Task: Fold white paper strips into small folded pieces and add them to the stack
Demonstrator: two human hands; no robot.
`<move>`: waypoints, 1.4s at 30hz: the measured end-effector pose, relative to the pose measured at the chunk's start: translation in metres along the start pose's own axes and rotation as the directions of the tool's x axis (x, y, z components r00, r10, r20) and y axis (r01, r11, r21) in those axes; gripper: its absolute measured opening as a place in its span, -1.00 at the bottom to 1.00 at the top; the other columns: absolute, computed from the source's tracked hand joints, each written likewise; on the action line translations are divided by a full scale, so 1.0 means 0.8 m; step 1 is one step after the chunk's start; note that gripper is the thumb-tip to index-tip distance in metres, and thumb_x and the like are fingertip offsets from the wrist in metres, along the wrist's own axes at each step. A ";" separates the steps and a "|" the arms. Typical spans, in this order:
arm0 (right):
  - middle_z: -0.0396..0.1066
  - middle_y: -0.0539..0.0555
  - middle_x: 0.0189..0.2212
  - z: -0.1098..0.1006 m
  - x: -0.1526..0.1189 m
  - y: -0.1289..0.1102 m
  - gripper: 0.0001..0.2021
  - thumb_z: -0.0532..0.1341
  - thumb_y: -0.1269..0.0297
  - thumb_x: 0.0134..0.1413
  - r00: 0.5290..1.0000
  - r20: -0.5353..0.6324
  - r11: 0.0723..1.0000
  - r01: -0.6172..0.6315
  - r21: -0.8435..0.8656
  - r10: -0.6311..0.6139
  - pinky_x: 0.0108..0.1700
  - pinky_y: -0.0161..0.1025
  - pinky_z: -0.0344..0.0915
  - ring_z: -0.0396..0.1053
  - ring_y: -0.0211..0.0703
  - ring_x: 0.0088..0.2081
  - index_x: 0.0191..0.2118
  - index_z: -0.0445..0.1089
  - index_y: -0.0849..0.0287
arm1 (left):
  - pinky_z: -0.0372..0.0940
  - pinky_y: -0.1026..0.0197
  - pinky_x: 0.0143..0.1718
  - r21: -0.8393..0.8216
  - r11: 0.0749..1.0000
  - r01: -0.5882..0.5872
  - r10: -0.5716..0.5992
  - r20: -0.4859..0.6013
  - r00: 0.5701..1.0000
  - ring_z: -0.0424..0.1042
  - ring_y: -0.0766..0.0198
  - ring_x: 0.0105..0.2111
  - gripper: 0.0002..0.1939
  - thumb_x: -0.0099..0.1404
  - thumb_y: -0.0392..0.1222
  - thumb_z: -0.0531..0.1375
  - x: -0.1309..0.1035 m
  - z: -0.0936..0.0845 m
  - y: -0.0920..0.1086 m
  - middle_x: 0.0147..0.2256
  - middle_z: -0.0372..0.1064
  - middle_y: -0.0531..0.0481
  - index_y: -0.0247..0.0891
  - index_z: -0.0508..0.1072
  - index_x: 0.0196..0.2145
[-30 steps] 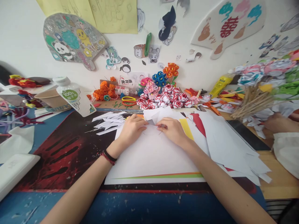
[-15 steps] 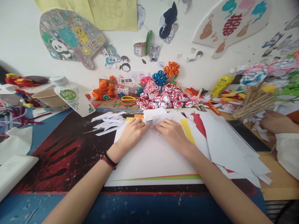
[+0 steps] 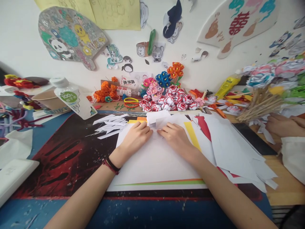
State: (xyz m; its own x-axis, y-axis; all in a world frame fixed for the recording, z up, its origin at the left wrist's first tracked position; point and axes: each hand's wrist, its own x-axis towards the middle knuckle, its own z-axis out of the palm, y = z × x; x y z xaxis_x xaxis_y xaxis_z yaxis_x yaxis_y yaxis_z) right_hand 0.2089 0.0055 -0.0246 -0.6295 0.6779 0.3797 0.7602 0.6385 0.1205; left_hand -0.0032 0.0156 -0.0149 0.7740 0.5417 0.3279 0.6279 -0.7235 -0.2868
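My left hand point(image 3: 137, 136) and my right hand point(image 3: 175, 137) rest on a stack of large white paper sheets point(image 3: 154, 165). Their fingers are curled and pinched, with the tips facing each other across a narrow gap. Whatever the fingertips hold is too small or hidden to make out. Just beyond them lie small pieces of white paper point(image 3: 158, 115). Thin white paper strips point(image 3: 111, 123), some with wire-like ends, are heaped to the left of my left hand. A yellow strip point(image 3: 192, 136) shows beside my right wrist.
Red-and-white paper flowers point(image 3: 175, 99) are massed behind the sheets, against the wall. A white bottle point(image 3: 73, 100) leans at the left. More white sheets point(image 3: 234, 143) spread rightward. At the right edge, another person's hands point(image 3: 283, 125) are near bundled flower stems point(image 3: 259, 103).
My fingertips have come slightly toward me and a little further apart. More of the other person's second hand now shows at the right edge.
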 end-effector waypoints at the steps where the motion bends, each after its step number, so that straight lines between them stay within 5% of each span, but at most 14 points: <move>1: 0.48 0.04 -0.37 0.000 0.000 0.000 -0.83 0.15 0.45 0.25 1.000 0.000 1.000 0.000 0.001 0.000 -0.32 -0.17 0.05 0.27 -0.13 -0.28 -0.18 0.49 0.19 | 0.06 0.11 -0.28 -0.001 1.000 0.000 0.000 0.000 1.000 0.24 0.15 -0.28 -0.82 0.41 -0.24 0.07 0.000 0.000 0.000 -0.40 0.36 -0.06 -0.32 0.43 -0.31; 13: 0.52 0.06 -0.31 -0.003 -0.001 -0.001 -0.80 0.11 0.44 0.27 0.996 0.092 0.999 -0.021 -0.028 0.023 -0.32 -0.16 0.06 0.29 -0.09 -0.23 -0.12 0.48 0.18 | 0.04 0.08 -0.27 0.045 0.999 -0.024 0.024 -0.015 1.000 0.24 0.12 -0.27 -0.81 0.39 -0.29 0.08 -0.001 -0.003 0.000 -0.45 0.35 -0.05 -0.31 0.42 -0.38; 22: 0.56 -0.06 -0.16 -0.015 -0.007 0.002 -0.64 0.13 0.52 0.16 0.979 0.117 0.982 -0.175 0.063 0.167 -0.28 -0.17 0.10 0.33 -0.11 -0.28 -0.03 0.50 -0.02 | -0.01 0.07 -0.29 -0.091 0.993 0.069 -0.068 0.012 0.998 0.29 0.14 -0.34 -0.74 0.32 -0.41 0.08 -0.006 -0.005 -0.008 -0.53 0.40 -0.01 -0.21 0.51 -0.17; 28: 0.58 -0.04 -0.22 -0.004 -0.009 0.007 -0.73 0.13 0.37 0.24 0.974 0.041 0.957 -0.226 0.182 0.223 -0.28 -0.20 0.16 0.36 -0.12 -0.31 -0.10 0.54 -0.03 | 0.02 0.07 -0.26 -0.178 0.952 0.251 -0.261 -0.036 0.965 0.31 0.20 -0.40 -0.70 0.41 -0.14 0.03 -0.004 0.001 -0.012 -0.52 0.39 -0.04 -0.17 0.57 -0.28; 33: 0.56 0.03 -0.29 0.001 -0.002 0.001 -0.82 0.19 0.25 0.22 0.962 -0.004 0.919 -0.260 0.296 0.273 -0.22 -0.23 0.21 0.39 -0.13 -0.26 -0.19 0.55 0.09 | 0.05 0.09 -0.24 -0.346 0.888 0.304 -0.346 -0.066 0.936 0.30 0.15 -0.27 -0.82 0.34 -0.13 0.14 0.000 0.014 -0.009 -0.38 0.48 -0.04 -0.19 0.53 -0.31; 38: 0.49 0.07 -0.21 0.003 0.003 -0.001 -0.81 0.27 0.29 0.13 0.937 0.005 0.842 -0.316 0.437 0.349 -0.19 -0.25 0.25 0.39 -0.14 -0.19 -0.11 0.50 0.09 | 0.10 0.10 -0.18 -0.450 0.826 0.338 -0.372 0.016 0.928 0.27 0.12 -0.17 -0.93 0.28 -0.22 0.19 0.003 0.016 -0.009 -0.21 0.47 -0.02 -0.19 0.47 -0.27; 42: 0.47 0.07 -0.26 0.006 0.009 -0.001 -0.89 0.30 0.33 0.08 0.938 0.027 0.784 -0.304 0.540 0.345 -0.17 -0.24 0.25 0.36 -0.11 -0.17 -0.24 0.51 0.13 | 0.12 0.11 -0.17 -0.511 0.772 0.377 -0.384 0.098 0.918 0.32 0.15 -0.20 -0.95 0.27 -0.29 0.16 0.006 0.013 -0.005 -0.26 0.46 0.01 -0.23 0.40 -0.29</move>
State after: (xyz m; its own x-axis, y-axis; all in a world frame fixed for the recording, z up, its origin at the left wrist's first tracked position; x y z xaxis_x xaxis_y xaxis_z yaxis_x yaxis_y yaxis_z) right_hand 0.2033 0.0116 -0.0262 -0.3324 0.8663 0.3730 0.7011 0.4915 -0.5166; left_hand -0.0010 0.0254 -0.0213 0.4776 0.8171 0.3229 0.7350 -0.5730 0.3626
